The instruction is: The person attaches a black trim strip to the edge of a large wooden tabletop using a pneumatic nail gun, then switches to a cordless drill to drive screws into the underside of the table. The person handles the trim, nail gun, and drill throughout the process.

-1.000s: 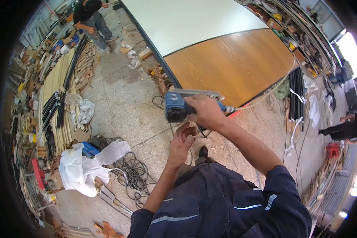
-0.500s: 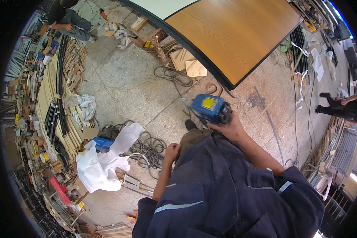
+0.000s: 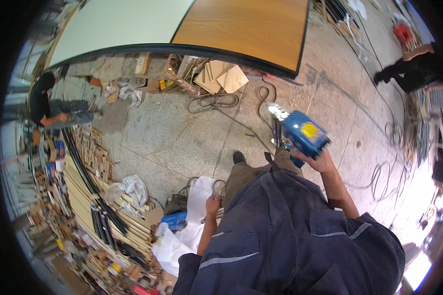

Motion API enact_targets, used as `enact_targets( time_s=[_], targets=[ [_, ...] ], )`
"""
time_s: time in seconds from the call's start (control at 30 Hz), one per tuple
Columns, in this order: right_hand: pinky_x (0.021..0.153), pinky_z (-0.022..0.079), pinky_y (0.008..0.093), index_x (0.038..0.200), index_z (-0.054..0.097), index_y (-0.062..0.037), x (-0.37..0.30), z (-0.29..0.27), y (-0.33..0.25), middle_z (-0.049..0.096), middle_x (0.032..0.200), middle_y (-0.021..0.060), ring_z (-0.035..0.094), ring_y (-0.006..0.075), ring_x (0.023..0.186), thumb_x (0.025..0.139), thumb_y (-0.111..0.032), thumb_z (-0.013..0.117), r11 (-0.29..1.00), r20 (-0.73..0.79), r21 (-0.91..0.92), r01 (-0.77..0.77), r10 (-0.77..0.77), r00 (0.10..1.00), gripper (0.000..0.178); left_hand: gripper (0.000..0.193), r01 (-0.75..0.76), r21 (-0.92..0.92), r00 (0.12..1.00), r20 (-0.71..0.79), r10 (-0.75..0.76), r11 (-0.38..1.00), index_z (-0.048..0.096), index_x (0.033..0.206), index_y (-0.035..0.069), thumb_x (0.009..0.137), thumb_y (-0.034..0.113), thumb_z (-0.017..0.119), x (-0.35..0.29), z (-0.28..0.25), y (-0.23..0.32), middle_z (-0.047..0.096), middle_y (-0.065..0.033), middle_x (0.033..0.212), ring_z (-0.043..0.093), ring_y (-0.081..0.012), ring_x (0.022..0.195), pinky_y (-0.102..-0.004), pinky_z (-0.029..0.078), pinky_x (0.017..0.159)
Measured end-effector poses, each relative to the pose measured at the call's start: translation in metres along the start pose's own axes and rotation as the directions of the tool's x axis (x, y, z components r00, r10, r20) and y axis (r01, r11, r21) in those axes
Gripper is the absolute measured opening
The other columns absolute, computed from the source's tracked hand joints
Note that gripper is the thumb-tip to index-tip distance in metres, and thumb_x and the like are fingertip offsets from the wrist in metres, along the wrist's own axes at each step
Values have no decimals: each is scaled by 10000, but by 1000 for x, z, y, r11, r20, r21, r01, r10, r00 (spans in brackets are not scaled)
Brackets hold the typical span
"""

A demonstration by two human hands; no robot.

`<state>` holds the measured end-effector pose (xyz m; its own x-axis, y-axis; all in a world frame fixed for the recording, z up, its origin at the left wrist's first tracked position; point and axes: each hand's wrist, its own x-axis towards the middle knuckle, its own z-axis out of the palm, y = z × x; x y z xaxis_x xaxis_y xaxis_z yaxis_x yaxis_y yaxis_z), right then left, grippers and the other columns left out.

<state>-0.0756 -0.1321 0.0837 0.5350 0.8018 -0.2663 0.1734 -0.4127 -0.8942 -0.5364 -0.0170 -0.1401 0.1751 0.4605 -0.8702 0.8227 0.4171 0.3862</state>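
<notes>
a fisheye on the head looks down over the near jacket (image 3: pixel 285 236) toward the far white-and-brown board (image 3: pixel 231 24).

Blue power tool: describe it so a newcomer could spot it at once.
Find the wood-grain panel at the top, then come down to the right grip below its lower right corner. The blue power tool is held there; its yellow label sets it apart from the blue object beside white sheeting.
</notes>
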Motion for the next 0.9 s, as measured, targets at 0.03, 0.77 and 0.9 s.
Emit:
enact_targets(
  time_s=[0.03, 0.77, 0.9],
  targets=[
    [933, 510, 331, 1211, 597, 10, -2, 14, -13, 664, 1158, 115, 626, 200, 1066, 739, -248, 892, 992, -33, 6, -126, 127, 991, 613, 360, 18, -166, 999, -41, -25, 986, 637, 1084, -40, 957, 288, 560, 5, -17, -11, 689, -164, 921, 650, -249, 683, -365, 521, 608],
    [677, 526, 307, 1093, 628, 33, -11, 86, 2, 686, 1019, 112, 629, 156, 703, 765, 28, 667, 631, -231, 773, -58, 365, 902, 330, 271, -876, 319, 323, -168, 931, 362, 664, 978, -35, 906, 224, 699, 4, -12, 398, 665, -134, 807, 655, -283, 770, -366, 510, 744],
    [691, 533, 319, 1111, 623, 33, 0, 93, 4, 690, 1041, 115, 630, 150, 715, 783, 39, 673, 702, -309, 712, -33, 355, 882, 332, 472, -812, 574, -213, -114, 970, -110, 596, 1199, 71, 802, 259, 769, -9, -9, 480, 542, -179, 1169, 530, -377, 1076, -479, 456, 910]
  ],
)
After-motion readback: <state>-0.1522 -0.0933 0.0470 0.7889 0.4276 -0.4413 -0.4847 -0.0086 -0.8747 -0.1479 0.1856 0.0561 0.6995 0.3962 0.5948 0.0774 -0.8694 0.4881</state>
